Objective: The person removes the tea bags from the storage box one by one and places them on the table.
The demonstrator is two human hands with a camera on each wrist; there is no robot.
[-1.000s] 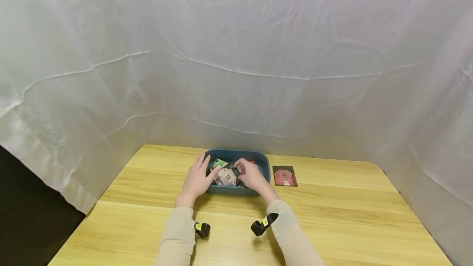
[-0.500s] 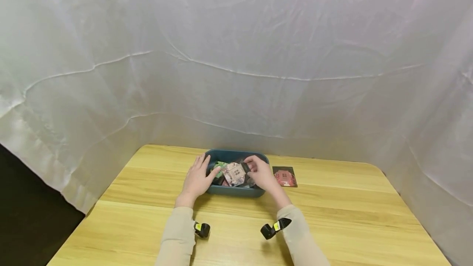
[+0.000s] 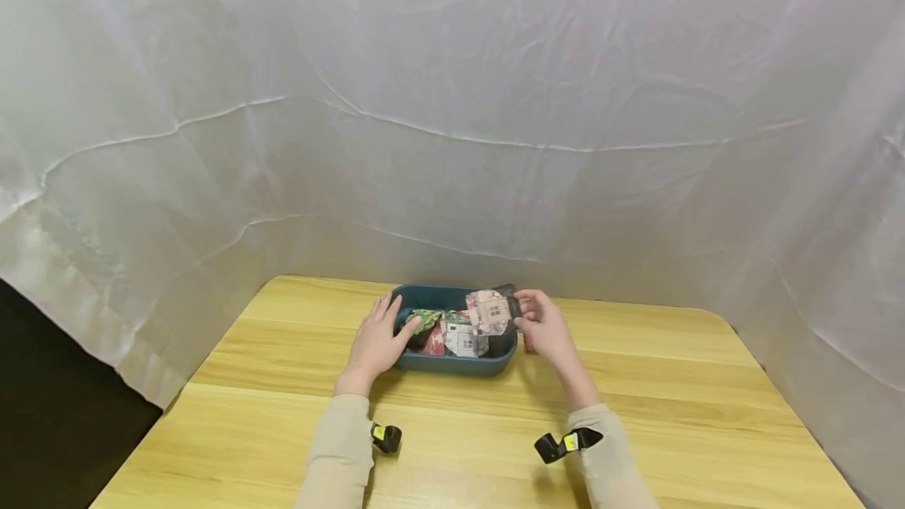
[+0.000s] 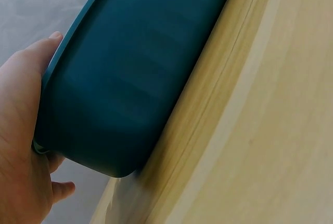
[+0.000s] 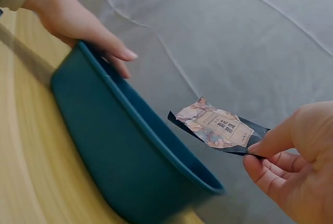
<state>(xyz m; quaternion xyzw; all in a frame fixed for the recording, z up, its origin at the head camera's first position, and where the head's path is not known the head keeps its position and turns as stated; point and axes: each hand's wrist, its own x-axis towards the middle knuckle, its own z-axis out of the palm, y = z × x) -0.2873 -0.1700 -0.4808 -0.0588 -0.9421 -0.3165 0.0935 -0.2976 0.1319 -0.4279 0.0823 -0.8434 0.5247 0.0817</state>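
Grey curtain (image 3: 452,100) backs one table (image 3: 672,399), wood stretching either side of one tub (image 3: 452,366); at least three packets (image 3: 464,339) lie inside, one red packet (image 3: 529,344) beside. Left hand (image 3: 375,342) rests on the rim, fingers extended. Left wrist: tub base meets wood. Right wrist: right hand (image 5: 289,164) pinches one floral packet (image 5: 216,126) above the rim.

smooth plastic bin (image 5: 130,146), paper-labelled sachet (image 5: 214,126), wood-grain table (image 3: 679,399), satiny, creased cloth curtain (image 3: 452,85)
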